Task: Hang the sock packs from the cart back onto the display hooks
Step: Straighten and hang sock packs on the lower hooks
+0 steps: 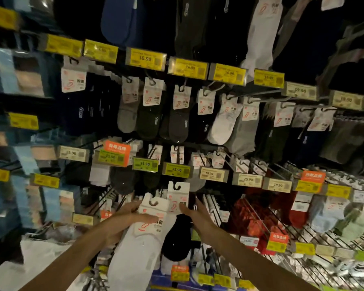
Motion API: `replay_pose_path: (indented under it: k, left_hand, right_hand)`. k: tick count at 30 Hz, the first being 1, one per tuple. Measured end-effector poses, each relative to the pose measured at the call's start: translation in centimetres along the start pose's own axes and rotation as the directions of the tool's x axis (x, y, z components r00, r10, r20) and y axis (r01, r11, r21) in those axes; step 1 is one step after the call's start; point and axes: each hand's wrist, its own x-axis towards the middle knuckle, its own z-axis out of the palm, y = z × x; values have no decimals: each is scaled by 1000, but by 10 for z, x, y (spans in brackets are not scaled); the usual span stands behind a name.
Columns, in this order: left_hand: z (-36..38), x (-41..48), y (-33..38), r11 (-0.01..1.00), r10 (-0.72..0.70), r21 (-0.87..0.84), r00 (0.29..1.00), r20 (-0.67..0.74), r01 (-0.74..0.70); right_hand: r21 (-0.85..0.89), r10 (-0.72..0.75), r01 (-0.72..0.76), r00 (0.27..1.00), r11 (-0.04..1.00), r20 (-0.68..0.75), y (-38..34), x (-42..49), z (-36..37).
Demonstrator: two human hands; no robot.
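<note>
White sock pack [144, 236] in L hand [124, 222]; R hand [200, 217] pinches black pack [178, 240].

The white pack [143, 244] at the left fingers [149, 217] reads 抗菌. The black pack [178, 234] card by the right fingers [186, 210] is unreadable. Just above the fingers, price tags [144, 164] read 25.90, 19.90 and 18.90, and an orange sign [117, 147] reads 自有品牌. Far above, yellow tags [145, 58] read 16.90 and 19.90.
</note>
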Motion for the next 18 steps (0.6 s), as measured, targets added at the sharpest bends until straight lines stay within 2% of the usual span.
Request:
replay_pose_path:
  k: [9, 13, 18]
  left_hand:
    - [-3, 38, 11, 993, -89, 87, 985, 146, 77]
    - [-4, 59, 18, 984, -88, 164, 988, 126, 67]
    - [-6, 77, 19, 962, -157, 245, 977, 142, 119]
  right_hand:
    - [109, -82, 83, 997, 991, -12, -14, 35, 8]
    - [142, -127, 126, 992, 982, -5, -17, 53, 5]
    - [84, -208, 202, 976, 976, 65, 1, 64, -9]
